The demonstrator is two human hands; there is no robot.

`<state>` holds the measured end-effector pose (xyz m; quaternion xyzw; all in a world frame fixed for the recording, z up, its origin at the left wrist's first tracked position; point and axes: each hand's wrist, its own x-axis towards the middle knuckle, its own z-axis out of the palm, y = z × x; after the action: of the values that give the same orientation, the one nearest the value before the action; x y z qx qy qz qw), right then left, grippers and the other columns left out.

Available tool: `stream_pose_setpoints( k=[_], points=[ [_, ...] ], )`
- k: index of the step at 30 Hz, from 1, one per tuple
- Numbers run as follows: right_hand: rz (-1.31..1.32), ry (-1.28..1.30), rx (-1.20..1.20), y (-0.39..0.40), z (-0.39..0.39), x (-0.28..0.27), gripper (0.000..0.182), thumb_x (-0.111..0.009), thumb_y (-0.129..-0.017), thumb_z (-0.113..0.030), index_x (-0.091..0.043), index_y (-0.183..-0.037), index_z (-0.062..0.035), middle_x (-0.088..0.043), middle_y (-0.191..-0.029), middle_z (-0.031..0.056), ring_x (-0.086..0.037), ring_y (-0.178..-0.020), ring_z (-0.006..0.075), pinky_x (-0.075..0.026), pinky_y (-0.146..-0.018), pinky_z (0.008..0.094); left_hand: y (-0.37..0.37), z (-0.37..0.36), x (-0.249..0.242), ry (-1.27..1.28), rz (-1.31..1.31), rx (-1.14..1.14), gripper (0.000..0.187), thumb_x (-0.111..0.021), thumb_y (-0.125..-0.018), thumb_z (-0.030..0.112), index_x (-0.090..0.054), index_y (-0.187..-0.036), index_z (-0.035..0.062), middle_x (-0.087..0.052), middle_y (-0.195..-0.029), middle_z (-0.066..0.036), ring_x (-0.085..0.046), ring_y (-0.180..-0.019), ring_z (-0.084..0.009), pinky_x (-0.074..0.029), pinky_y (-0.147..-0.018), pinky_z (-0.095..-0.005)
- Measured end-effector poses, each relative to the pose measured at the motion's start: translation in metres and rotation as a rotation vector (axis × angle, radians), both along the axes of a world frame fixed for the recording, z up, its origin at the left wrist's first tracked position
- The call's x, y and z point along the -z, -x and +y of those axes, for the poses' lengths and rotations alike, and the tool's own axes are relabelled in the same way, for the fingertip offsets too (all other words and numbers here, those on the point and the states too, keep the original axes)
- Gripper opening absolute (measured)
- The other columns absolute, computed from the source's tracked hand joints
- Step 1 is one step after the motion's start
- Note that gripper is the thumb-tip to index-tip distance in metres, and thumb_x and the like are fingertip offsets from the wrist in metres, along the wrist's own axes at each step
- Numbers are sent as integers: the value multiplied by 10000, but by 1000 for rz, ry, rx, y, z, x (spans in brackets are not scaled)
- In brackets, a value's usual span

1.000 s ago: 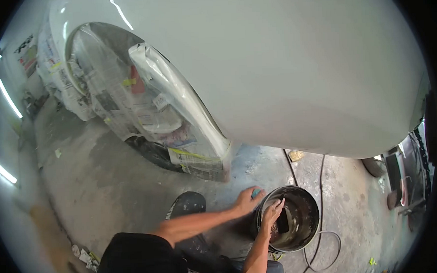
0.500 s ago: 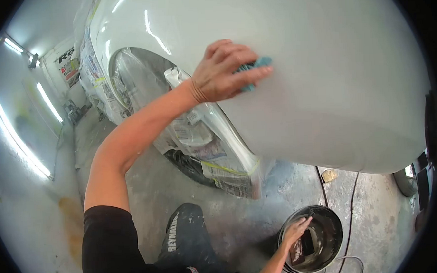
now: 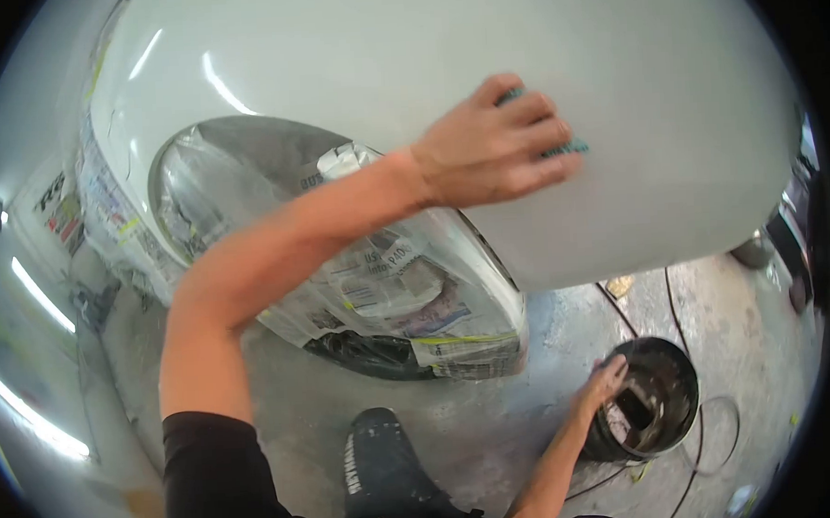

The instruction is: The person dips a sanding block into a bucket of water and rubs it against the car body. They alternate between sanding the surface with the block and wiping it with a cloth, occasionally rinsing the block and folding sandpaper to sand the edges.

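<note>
- The left hand [image 3: 495,144] is pressed flat against the white car panel [image 3: 407,65], in the upper half of the view, around 1 o'clock from the centre.
- A teal pad [image 3: 558,147] is gripped under its fingers; only a thin edge of the pad is seen at the fingertips, touching the panel.
- The right hand [image 3: 603,382] is found low, at about 4 o'clock. It is laid on the rim of a dark bucket [image 3: 664,405], with the fingers bent over the near edge. Whether something is held in it cannot be told.
- A dark flat object [image 3: 636,407] is seen inside the bucket, just beside the right fingers.
- The wheel arch at 9 o'clock of the left hand is covered with newspaper and plastic sheet [image 3: 388,288], fixed with yellow tape.
- A black tyre [image 3: 364,354] is partly seen under this masking.
- The bucket stands on a grey concrete floor [image 3: 283,413], and a dark cable [image 3: 710,431] is laid around it at 3 o'clock.
</note>
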<state>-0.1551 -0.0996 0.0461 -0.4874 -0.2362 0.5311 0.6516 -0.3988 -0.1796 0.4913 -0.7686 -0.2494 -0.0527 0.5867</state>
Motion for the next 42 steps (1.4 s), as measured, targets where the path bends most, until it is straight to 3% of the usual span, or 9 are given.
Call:
stream_pose_setpoints(
  k=[9,10,11,14,18,34,36,39,42],
  points=[
    [214,7,12,138,-76,-80,602,-434,-1099,-458,-391,-1491,-3,-521,-1362,134,-494,-1206,205,-415,-1051,341,1,26,-146,-206,70,-36,196,-689,-975,161,-705,-1170,146,-695,-1034,-47,-619,-1031,-170,-448,-958,-440],
    [328,31,55,140,-83,-111,593,-433,-1103,-450,-393,-1489,-1,-546,-1304,133,-505,-1163,197,-413,-1040,333,-4,45,-147,-230,71,199,424,-705,-916,496,-791,-1024,95,-733,-803,-52,-628,-709,-166,-458,-675,-447],
    [367,-8,81,144,-79,-116,605,-431,-1104,-450,-375,-1504,1,-558,-1246,114,-513,-1108,175,-424,-1004,325,-17,45,-138,-258,143,244,297,-626,-999,366,-778,-947,116,-703,-752,-40,-591,-669,-179,-437,-653,-382],
    [412,-27,163,157,-66,-154,632,-413,-1111,-435,-293,-1552,1,-571,-1154,87,-532,-1011,131,-463,-914,306,30,41,-166,-119,110,-17,307,-686,-983,142,-718,-1283,196,-732,-1256,-17,-720,-1107,-192,-577,-886,-288],
    [436,-115,-49,215,-59,-209,801,-260,-1112,-458,80,-1579,96,35,-1654,347,-11,-1560,441,-49,-1283,480,33,40,-182,-97,216,-130,319,-706,-974,130,-721,-1288,189,-737,-1248,-21,-722,-1113,-174,-582,-891,-277],
    [557,210,-136,170,-28,-207,828,-225,-1104,-463,58,-1535,185,62,-1628,398,19,-1551,484,-20,-1272,542,25,36,-206,3,312,-219,283,-693,-971,67,-717,-1253,80,-743,-1229,-58,-718,-1118,-194,-572,-954,-298],
    [494,208,-53,189,-26,-212,824,-226,-1104,-464,44,-1539,181,38,-1628,399,6,-1550,487,-47,-1270,555,24,39,-206,47,263,-181,278,-686,-974,58,-715,-1251,61,-742,-1232,-70,-716,-1121,-191,-571,-960,-303],
    [-641,101,-698,206,-46,-219,832,-222,-1103,-478,35,-1539,182,4,-1621,408,-4,-1547,492,-57,-1269,564,46,44,-206,214,129,-134,301,-681,-972,36,-701,-1273,46,-740,-1235,-79,-721,-1101,-195,-576,-952,-303],
    [686,72,-69,177,-18,-180,794,-215,-1107,-416,48,-1516,212,22,-1600,437,30,-1538,513,-51,-1265,573,57,39,-216,173,162,-204,360,-629,-1009,59,-636,-1368,66,-677,-1350,-69,-671,-1193,-193,-538,-1020,-318]
  ],
)
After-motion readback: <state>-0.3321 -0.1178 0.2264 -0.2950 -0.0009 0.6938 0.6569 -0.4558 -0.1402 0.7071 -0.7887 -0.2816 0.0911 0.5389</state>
